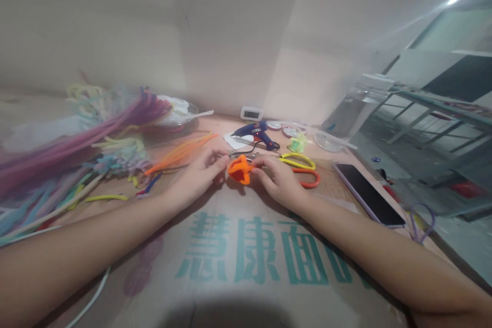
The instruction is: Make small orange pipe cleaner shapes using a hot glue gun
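Orange piece (239, 169): between your two hands, over the desk (246, 300).
Right hand (279, 180): your fingers pinch the orange piece at its right end.
Left hand (207, 168): your fingers are curled just beside the orange piece; whether they grip it, I cannot tell.
Scissors (285, 157): partly behind your right hand.
Glue gun (254, 130): beyond the orange piece, on the desk.

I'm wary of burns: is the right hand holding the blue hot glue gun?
No, the right hand pinches the orange pipe-cleaner piece, and the blue hot glue gun rests farther back, untouched.
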Demonstrator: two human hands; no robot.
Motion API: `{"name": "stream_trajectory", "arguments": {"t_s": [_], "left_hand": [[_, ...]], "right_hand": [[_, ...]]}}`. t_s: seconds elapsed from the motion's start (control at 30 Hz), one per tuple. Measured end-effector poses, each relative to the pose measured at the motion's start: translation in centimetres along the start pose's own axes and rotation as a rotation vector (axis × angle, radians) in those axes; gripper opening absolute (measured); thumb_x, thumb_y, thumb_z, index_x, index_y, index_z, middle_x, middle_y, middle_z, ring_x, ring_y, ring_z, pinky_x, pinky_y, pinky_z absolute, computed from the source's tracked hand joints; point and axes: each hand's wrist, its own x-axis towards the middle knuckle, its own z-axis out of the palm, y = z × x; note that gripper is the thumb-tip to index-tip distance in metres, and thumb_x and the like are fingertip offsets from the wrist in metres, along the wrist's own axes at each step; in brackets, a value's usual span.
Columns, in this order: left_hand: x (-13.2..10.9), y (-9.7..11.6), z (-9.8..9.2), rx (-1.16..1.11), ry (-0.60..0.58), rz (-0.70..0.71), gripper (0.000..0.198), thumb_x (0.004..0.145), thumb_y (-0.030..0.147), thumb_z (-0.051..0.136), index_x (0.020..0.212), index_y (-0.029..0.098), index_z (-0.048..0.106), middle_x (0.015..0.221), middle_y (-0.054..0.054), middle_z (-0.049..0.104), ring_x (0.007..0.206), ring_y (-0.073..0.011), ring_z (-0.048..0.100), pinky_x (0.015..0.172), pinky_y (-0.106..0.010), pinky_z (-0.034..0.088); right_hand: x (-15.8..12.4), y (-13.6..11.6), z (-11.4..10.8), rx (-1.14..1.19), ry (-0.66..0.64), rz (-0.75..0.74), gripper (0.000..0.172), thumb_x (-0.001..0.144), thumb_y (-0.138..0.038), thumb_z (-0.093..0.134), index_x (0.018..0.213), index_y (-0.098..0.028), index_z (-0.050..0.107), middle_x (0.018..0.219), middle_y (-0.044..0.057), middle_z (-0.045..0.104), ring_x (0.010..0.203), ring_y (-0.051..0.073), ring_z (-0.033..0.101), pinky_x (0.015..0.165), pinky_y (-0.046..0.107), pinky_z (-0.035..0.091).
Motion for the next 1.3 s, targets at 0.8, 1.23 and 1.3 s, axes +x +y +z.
{"name": "stream_trajectory", "arguments": {"t_s": [0.8, 1.23, 1.3], "left_hand": [[-0.6, 0.8, -0.2, 0.226, -0.253, -0.005, 0.041, 0.096, 0.050, 0.053, 0.077, 0.016, 0.067, 0.073, -0.003, 0.066, 0.062, -0.0129, 0.053, 0.058, -0.026, 0.041], [-0.6, 0.3, 0.0, 0.194, -0.245, -0.016, 0.033, 0.098, 0.042, 0.055, 0.076, 0.018, 0.060, 0.072, 0.000, 0.063, 0.063, -0.0118, 0.052, 0.058, -0.025, 0.037], [-0.6, 0.3, 0.0, 0.196, -0.241, -0.015, 0.035, 0.098, 0.044, 0.054, 0.075, 0.018, 0.060, 0.071, -0.001, 0.063, 0.063, -0.0121, 0.053, 0.059, -0.025, 0.038]], "right_hand": [[0.0, -0.2, -0.2, 0.039, -0.067, 0.140, 0.012, 0.097, -0.032, 0.058, 0.092, -0.022, 0.064, 0.089, 0.004, 0.073, 0.083, 0.020, 0.067, 0.075, 0.031, 0.050], [2.3, 2.0, -4.4, -0.111, -0.117, 0.267, 0.016, 0.095, -0.031, 0.056, 0.100, -0.020, 0.067, 0.102, 0.007, 0.073, 0.093, 0.022, 0.067, 0.087, 0.038, 0.052], [2.6, 3.1, -5.3, -0.153, -0.102, 0.315, 0.017, 0.094, -0.030, 0.056, 0.100, -0.019, 0.067, 0.103, 0.008, 0.073, 0.094, 0.023, 0.067, 0.089, 0.040, 0.053]]}}
